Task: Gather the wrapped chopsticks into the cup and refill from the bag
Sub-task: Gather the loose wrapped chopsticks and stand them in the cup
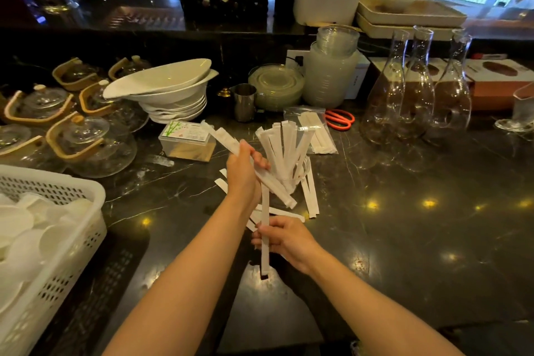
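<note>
Both hands are closed on paper-wrapped chopsticks above the middle of the dark marble counter (404, 211). My left hand (244, 173) clamps a small bundle of wrapped chopsticks (260, 170) held slantwise, one end pointing toward the far-left, the other toward the glass cup (297, 173). My right hand (284, 240) pinches a single wrapped pair (265, 228) near its middle, upright, its lower end hanging toward the near edge.

The cup stands just right of the left hand, already holding a fan of wrapped pairs (284, 141). Loose pairs (310, 196) lie flat on the counter around its base. The clear refill bag (313, 130), partly full, lies behind the cup, beside orange-handled scissors (341, 118).

Judgement: the pairs are light, stiff along their length, with smooth paper sleeves that may slide against each other in a bundle. Grip mid-length, squared together. The cup looks top-heavy and fragile; insert ends downward gently, without pushing its rim sideways.
</note>
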The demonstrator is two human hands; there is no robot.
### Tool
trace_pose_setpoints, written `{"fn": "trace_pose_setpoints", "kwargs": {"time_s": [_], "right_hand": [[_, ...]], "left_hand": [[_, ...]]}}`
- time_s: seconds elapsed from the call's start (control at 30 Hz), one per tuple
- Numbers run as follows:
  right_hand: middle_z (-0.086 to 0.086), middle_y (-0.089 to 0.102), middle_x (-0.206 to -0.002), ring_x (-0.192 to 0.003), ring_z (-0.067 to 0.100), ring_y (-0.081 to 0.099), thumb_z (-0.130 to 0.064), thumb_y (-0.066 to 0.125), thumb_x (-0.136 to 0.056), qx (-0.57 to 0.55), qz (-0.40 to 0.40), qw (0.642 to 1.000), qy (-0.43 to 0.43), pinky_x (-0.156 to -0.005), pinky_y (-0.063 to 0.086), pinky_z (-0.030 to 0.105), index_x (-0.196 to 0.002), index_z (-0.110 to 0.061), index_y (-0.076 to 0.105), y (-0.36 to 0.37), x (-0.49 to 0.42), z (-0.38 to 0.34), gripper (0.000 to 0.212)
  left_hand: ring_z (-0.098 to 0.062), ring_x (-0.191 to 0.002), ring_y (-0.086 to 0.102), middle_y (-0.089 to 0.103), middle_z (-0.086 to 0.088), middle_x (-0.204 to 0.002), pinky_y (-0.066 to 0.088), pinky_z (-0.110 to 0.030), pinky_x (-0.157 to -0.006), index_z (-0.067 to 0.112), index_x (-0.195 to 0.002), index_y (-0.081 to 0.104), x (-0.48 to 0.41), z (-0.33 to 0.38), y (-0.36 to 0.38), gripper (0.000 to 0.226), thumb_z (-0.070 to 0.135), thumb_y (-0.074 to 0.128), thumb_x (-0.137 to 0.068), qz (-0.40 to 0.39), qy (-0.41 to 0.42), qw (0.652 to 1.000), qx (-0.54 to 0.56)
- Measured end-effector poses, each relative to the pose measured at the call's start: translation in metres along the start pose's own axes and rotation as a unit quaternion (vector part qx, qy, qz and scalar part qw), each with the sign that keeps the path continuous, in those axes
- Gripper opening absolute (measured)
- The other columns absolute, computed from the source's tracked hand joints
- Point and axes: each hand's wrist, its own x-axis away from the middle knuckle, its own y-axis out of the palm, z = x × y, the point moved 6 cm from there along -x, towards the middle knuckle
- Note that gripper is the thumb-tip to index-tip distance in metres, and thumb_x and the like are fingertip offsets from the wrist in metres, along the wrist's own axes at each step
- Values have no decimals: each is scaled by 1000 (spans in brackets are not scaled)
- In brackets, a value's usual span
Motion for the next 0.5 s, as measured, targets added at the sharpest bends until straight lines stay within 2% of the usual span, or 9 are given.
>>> {"fn": "trace_pose_setpoints", "kwargs": {"time_s": [0.1,0.3,0.4,0.5], "right_hand": [[7,68,-76,-65,11,69,-5,58,-83,60,0,998,-2,-62,57,20,-78,-10,67,-3,-2,-9,12],[1,66,-73,-69,13,63,-14,65,-80,253,-21,967,-10,-68,52,22,-68,-19,68,-7,-1,-31,13],[-9,64,-63,-59,4,60,-17,66,-79,297,-11,954,-47,-61,47,18,-64,-23,64,-9,1,-52,16],[-7,62,-59,-53,-1,60,-15,68,-76,288,19,952,-98,-57,49,15,-68,-19,59,-7,-4,-76,13]], "left_hand": [[-5,-36,38,40,9,-37,38,-21,-47,17,-66,42,-7,20,-18,32,29,35,-94,28,15,999,30],[-4,-33,27,33,9,-35,26,-17,-36,16,-66,41,-21,53,-69,31,28,37,-94,93,46,992,79],[-3,-31,24,31,9,-34,21,-16,-32,16,-68,42,-17,52,-93,28,28,38,-93,126,21,991,31],[-2,-31,27,33,8,-36,22,-14,-31,15,-73,49,1,26,-97,23,29,45,-91,104,-38,992,-56]]}}
